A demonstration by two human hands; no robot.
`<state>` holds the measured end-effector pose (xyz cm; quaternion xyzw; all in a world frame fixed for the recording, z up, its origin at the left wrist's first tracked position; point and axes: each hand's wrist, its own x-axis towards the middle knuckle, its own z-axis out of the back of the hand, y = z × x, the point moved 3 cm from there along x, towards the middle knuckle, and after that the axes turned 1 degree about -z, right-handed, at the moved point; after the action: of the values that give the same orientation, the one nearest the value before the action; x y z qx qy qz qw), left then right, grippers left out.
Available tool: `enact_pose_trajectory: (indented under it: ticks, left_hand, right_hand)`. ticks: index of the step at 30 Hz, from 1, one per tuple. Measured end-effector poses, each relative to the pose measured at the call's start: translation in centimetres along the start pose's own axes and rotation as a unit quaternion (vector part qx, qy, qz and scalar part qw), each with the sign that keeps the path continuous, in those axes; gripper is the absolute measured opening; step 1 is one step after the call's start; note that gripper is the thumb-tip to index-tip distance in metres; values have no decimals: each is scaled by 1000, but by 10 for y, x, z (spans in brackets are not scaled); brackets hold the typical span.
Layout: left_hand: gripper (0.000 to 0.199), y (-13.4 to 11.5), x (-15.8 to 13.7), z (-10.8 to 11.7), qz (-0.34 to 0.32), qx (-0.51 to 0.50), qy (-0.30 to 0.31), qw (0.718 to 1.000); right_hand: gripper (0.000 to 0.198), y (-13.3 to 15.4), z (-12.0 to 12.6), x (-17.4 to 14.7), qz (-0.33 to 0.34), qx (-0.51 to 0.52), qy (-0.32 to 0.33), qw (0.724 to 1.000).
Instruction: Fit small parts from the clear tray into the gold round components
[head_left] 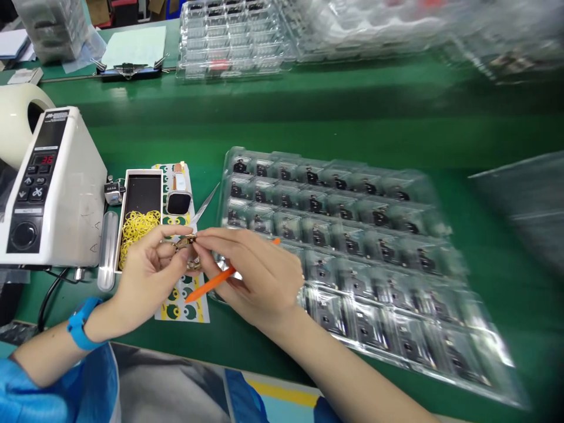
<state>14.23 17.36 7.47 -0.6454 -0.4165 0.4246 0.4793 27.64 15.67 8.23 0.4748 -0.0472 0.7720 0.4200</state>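
My left hand (152,273) pinches a small gold-and-dark metal part (187,241) between thumb and fingers, above a sheet of yellow and white ring-shaped stickers (191,311). My right hand (259,276) meets it there, thumb and index finger closed at the part's right side. An orange pen-like stick (210,285) lies across the right hand's grip, its tapered end pointing down and left. What the right fingertips pinch is too small to make out. Just behind the hands, a pointed metal tool (205,205) lies beside a square-faced watch (178,203) with a tan strap.
A clear blister tray (497,346) with several black parts in its pockets spreads out to the right. On the left stand a white dispenser machine (66,194) and a white box (144,173) of yellow rings (136,232). Further back are a clipboard (134,50) and more clear trays (233,44).
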Motion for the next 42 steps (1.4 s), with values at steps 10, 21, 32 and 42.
enact_pose_trajectory:
  ticks: [10,21,32,42]
  left_hand:
    - [19,5,-4,1,-5,52,-16,998]
    - [21,13,-4,0,-4,41,-26,999]
    - [30,17,-3,0,35,-10,-42,998]
    - [48,24,-2,-3,19,-29,-69,997]
  right_hand:
    - [17,-1,0,-2,45,-24,18,999]
    - [12,1,-4,-3,52,-41,26,997]
    - [12,-2,-7,-2,36,-6,41,998]
    - [11,-11,-12,-11,70,15,32,997]
